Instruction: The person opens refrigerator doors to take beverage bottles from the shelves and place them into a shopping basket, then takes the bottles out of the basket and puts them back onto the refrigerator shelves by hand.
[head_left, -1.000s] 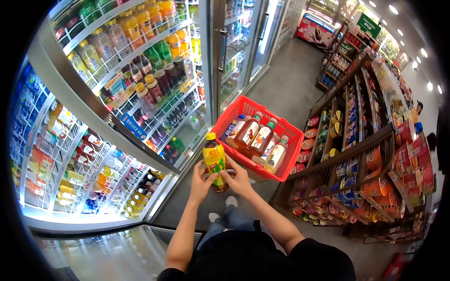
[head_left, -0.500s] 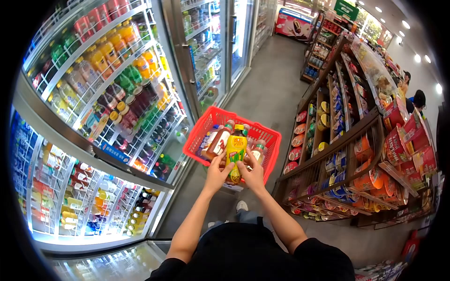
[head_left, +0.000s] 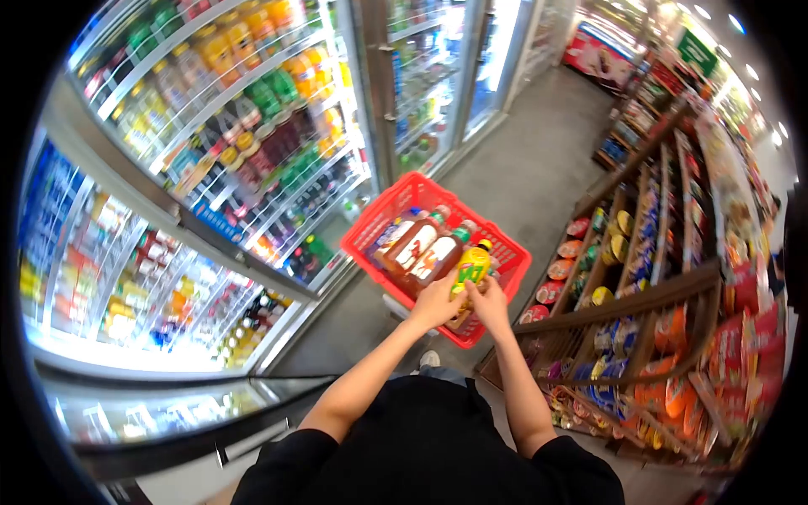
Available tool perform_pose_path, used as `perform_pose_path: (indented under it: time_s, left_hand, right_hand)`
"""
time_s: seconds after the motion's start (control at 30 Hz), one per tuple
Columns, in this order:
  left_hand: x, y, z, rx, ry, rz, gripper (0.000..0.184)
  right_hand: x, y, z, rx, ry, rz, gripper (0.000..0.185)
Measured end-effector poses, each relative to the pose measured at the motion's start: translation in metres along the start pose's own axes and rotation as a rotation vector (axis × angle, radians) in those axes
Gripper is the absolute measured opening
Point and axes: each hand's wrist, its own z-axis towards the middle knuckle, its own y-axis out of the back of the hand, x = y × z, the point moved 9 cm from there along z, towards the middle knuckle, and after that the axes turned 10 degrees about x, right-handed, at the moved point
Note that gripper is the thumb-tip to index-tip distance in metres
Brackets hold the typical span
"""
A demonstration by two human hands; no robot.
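Observation:
In the head view, a yellow drink bottle (head_left: 473, 263) with a green-and-white label and dark-yellow cap tilts over the right part of a red shopping basket (head_left: 515, 246). My left hand (head_left: 437, 303) grips its lower left side, and my right hand (head_left: 488, 302) is closed on its lower right. The fingers hide the bottle's bottom end. Beside it in the basket lie two brown-red drink bottles, one nearer the middle (head_left: 441, 260) and one further left (head_left: 412, 244). A purple-blue package (head_left: 397, 229) sits at the basket's left end.
Lit drink coolers (head_left: 227, 109) line my left, with an open door frame (head_left: 160, 189) projecting close by. Snack shelves (head_left: 623, 278) with a brown rail (head_left: 619, 299) stand on my right. A grey-floored aisle (head_left: 539, 143) runs ahead to a red freezer (head_left: 599, 55).
My hands have taken the yellow bottle from above the basket's middle down into its right side. The two brown-red bottles are now more visible, and my view has turned.

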Motion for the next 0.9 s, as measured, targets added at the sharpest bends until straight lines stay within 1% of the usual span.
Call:
perform_pose_path:
  time_s: [0.07,0.1,0.13,0.17,0.2,0.27,0.3,0.33,0.4,0.43,0.47,0.57,0.6,0.67,0.7,0.73,0.83,0.87,0.9]
  left_hand:
    - [0.010,-0.007,0.003,-0.119,-0.105,0.075,0.059]
    - [0.007,-0.006,-0.002,-0.152,-0.130,0.074,0.058]
    - [0.003,-0.005,-0.005,-0.182,-0.161,0.075,0.056]
    - [0.001,-0.004,-0.007,-0.242,-0.168,0.128,0.049]
    - [0.001,-0.001,-0.009,-0.265,-0.149,0.122,0.049]
    - [-0.013,0.003,-0.011,-0.241,-0.172,0.196,0.042]
    - [-0.017,0.007,-0.014,-0.262,-0.171,0.186,0.036]
    - [-0.015,0.008,-0.015,-0.279,-0.160,0.183,0.036]
    - [-0.015,0.012,-0.018,-0.314,-0.181,0.184,0.035]
    - [-0.013,0.013,-0.019,-0.328,-0.169,0.182,0.035]
    - [-0.013,0.012,-0.021,-0.319,-0.173,0.164,0.034]
    - [-0.010,0.008,-0.027,-0.318,-0.187,0.146,0.032]
    - [-0.011,0.008,-0.030,-0.323,-0.207,0.146,0.031]
    - [-0.010,0.012,-0.035,-0.354,-0.197,0.134,0.029]
    - [-0.010,0.015,-0.038,-0.337,-0.193,0.101,0.028]
    - [-0.011,0.018,-0.041,-0.320,-0.191,0.068,0.028]
    - [-0.013,0.040,-0.052,-0.363,-0.161,0.022,0.026]
    - [-0.011,0.046,-0.054,-0.370,-0.146,-0.011,0.025]
    - [-0.013,0.057,-0.059,-0.430,-0.171,0.011,0.024]
  right_hand:
    - [-0.020,-0.004,0.013,0.047,-0.001,0.017,0.037]
    - [-0.028,-0.004,0.016,0.093,-0.034,0.065,0.038]
    - [-0.014,-0.004,0.015,0.134,-0.069,0.109,0.039]
    - [-0.003,-0.001,0.008,0.158,-0.131,0.199,0.044]
    - [0.012,0.003,0.005,0.185,-0.125,0.188,0.044]
    - [0.021,0.008,0.003,0.215,-0.168,0.062,0.046]
    - [0.017,0.010,0.006,0.210,-0.142,0.038,0.043]
    - [0.012,0.012,0.010,0.226,-0.134,0.029,0.043]
    - [0.020,0.013,0.016,0.241,-0.043,-0.016,0.040]
    - [0.027,0.016,0.014,0.244,-0.067,-0.020,0.035]
    - [0.028,0.015,0.017,0.260,-0.062,-0.024,0.035]
    - [0.046,0.019,0.020,0.219,0.025,-0.129,0.032]
    - [0.047,0.016,0.021,0.234,0.031,-0.128,0.032]
    - [0.049,0.014,0.024,0.224,0.041,-0.094,0.026]
    - [0.055,0.013,0.023,0.209,0.055,-0.119,0.023]
    - [0.058,0.010,0.024,0.213,0.073,-0.104,0.023]
    - [0.065,-0.002,0.031,0.235,0.104,-0.080,0.021]
    - [0.066,-0.006,0.034,0.239,0.142,-0.010,0.019]
    - [0.072,-0.007,0.034,0.239,0.178,0.059,0.018]
